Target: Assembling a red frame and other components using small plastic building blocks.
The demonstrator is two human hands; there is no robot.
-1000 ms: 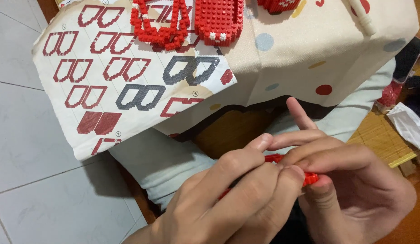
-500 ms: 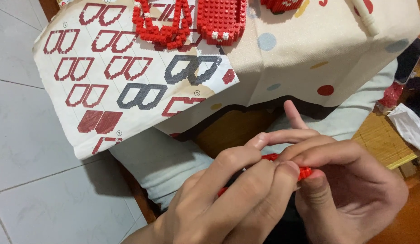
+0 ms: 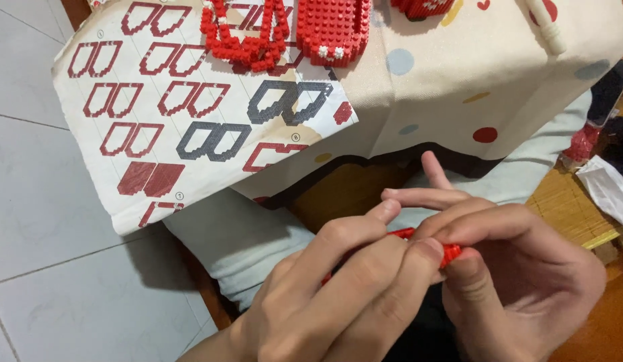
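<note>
Though fingers mostly hide it, both hands [image 3: 419, 281] seemingly pinch a red brick piece [image 3: 449, 253].

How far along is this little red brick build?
Done: two built red sections, an openwork piece and a solid studded slab, lie above the instruction sheet. In hand: the left hand and right hand pinch a small red brick piece. What remains can't be judged.

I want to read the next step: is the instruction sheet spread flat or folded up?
Spread open: the instruction sheet lies unfolded on the dotted cloth, diagrams showing, its near edge hanging over the table's edge.
</note>
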